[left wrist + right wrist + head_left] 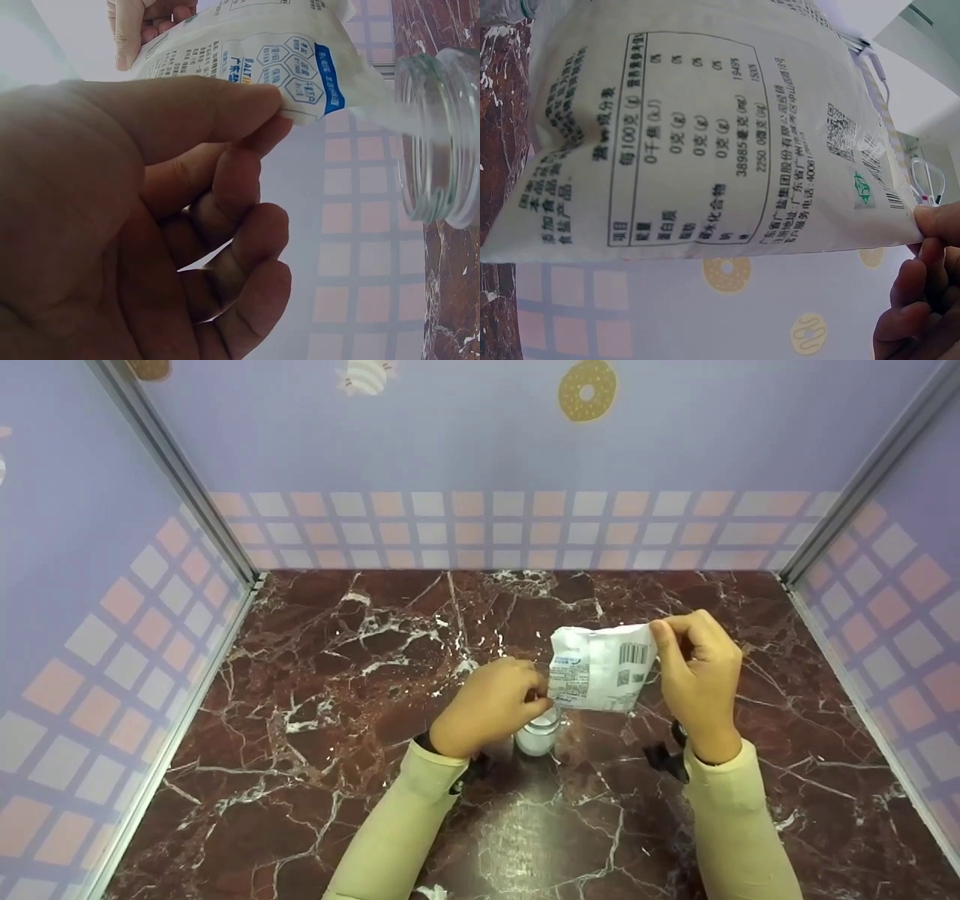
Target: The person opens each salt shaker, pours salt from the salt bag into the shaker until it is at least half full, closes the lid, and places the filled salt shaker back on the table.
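A white printed salt bag [600, 671] hangs tilted between both hands over the table. My left hand [491, 705] pinches its lower corner between thumb and forefinger, the other fingers loosely bent. With thumb and fingers, my right hand [697, 675] pinches the raised far corner. Below the bag's lower end stands a small clear glass jar [538, 739], upright, with white salt inside. In the left wrist view, a stream of salt [390, 116] runs from the bag's opening into the jar's mouth [420, 139]. Printed tables and text cover the bag's face [690, 142] in the right wrist view.
The dark red marbled tabletop [300, 810] carries white veins and scattered white specks. A patterned back wall [480, 450] and two side walls [67, 660] enclose it. Dark straps [664, 761] sit at both wrists.
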The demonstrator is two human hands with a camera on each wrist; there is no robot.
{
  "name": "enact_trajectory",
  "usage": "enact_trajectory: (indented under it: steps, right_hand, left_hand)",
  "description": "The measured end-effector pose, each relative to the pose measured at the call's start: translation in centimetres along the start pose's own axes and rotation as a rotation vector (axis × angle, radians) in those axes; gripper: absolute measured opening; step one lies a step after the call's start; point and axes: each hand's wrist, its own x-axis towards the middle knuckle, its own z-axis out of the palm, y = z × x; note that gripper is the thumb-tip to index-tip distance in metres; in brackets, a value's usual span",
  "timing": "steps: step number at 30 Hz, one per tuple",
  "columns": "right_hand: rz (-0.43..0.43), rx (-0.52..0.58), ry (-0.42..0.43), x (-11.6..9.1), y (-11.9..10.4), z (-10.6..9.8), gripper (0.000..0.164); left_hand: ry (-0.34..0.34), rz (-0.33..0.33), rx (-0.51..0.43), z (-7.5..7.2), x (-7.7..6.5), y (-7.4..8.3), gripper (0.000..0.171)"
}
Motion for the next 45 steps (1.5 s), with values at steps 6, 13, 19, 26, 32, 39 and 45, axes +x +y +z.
enact_trajectory:
  steps: [6, 13, 19, 26, 32, 39, 45]
  right_hand:
    - [-0.007, -0.007, -0.003, -0.09, 0.04, -0.01, 0.014]
    - [0.0, -0.004, -0.002, -0.06, 0.01, 0.03, 0.015]
    - [0.006, 0.006, -0.004, -0.06, 0.11, 0.13, 0.015]
    - [0.002, 0.012, 0.001, -0.03, 0.02, 0.16, 0.014]
    - [-0.006, 0.013, -0.003, -0.14, 0.16, 0.11, 0.014]
    - [-0.011, 0.014, -0.003, -0.18, 0.14, 0.05, 0.014]
    - [-0.006, 0.021, -0.007, -0.21, 0.03, 0.1, 0.014]
  left_hand:
    - [0.003, 0.002, -0.005, 0.04, -0.06, -0.14, 0.017]
    - [-0.001, -0.002, 0.003, -0.02, -0.1, -0.18, 0.017]
    - [-0.006, -0.007, -0.003, -0.1, -0.21, -0.06, 0.017]
    - [-0.01, 0.002, -0.004, -0.03, -0.14, -0.07, 0.017]
    - [-0.013, 0.004, 0.011, -0.02, -0.09, 0.01, 0.018]
    - [-0.021, 0.007, 0.016, 0.03, -0.1, -0.01, 0.018]
    - [-0.035, -0.004, -0.004, -0.15, -0.23, -0.15, 0.018]
